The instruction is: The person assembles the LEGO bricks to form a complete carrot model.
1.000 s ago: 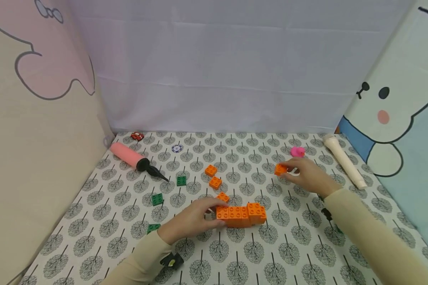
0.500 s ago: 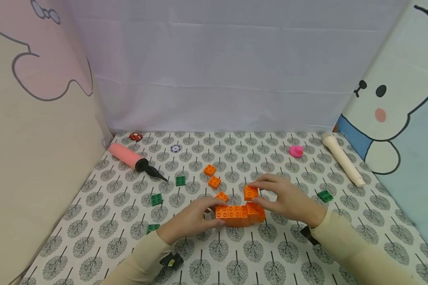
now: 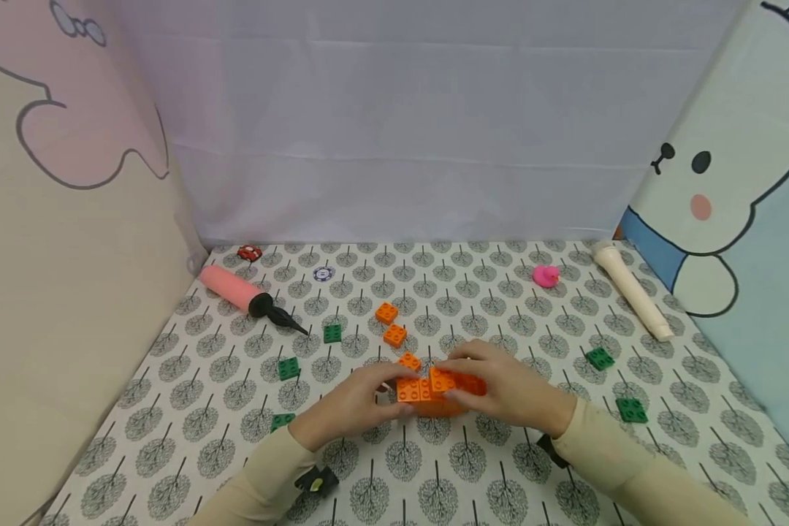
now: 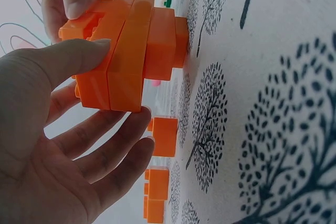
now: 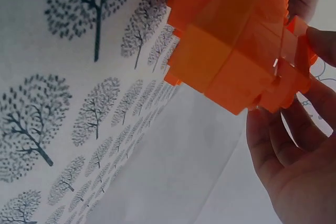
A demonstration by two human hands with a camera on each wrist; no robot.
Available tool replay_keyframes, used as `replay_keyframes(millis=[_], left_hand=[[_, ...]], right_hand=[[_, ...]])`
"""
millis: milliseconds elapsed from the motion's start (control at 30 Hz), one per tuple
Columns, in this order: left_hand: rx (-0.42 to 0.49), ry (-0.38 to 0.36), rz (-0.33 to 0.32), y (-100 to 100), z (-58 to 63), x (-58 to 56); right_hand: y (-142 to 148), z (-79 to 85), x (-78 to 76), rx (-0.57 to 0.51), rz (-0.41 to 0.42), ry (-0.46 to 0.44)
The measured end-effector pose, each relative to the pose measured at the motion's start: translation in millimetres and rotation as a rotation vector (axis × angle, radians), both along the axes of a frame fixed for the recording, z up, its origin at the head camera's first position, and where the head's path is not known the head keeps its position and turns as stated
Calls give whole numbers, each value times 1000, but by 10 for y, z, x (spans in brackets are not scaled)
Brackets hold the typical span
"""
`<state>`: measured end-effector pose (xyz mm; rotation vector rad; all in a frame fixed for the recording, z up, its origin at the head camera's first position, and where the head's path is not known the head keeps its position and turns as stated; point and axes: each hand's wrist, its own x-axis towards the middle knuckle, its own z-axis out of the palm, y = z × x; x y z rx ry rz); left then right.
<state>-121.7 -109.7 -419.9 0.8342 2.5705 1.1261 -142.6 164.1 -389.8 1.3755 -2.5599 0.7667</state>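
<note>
Several orange toy bricks are joined into a stepped, layered block point(image 3: 434, 407) at the middle front of the patterned cloth. My left hand point(image 3: 348, 409) grips this block at its left end, thumb on the near side. In the left wrist view the joined block point(image 4: 128, 51) is wider at the top than at its foot. My right hand point(image 3: 509, 383) pinches a single orange brick point(image 3: 441, 381) at the top of the block, right against the studs. The right hand covers part of the block's right end in the head view.
Loose orange bricks point(image 3: 394, 335) lie just behind the block. Green bricks point(image 3: 288, 368) are scattered left and right. Farther back are a pink pump point(image 3: 230, 287) with black nozzle, a red toy car point(image 3: 249, 253), a chip point(image 3: 323, 273), a pink duck point(image 3: 546, 275) and a white tube point(image 3: 633, 292).
Carrying the orange brick, my right hand has come left and nearer, from the table's right side onto the joined block. Green bricks on the right are uncovered. My left hand keeps its grip.
</note>
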Motion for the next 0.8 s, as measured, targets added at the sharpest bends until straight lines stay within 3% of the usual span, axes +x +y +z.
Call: replay_keyframes(millis=[467, 800], left_hand=[[-7, 1, 7, 8, -8, 0], [-22, -12, 19, 5, 8, 6]], right_hand=[[7, -65, 33, -14, -40, -80], [-14, -77, -10, -49, -17, -158]])
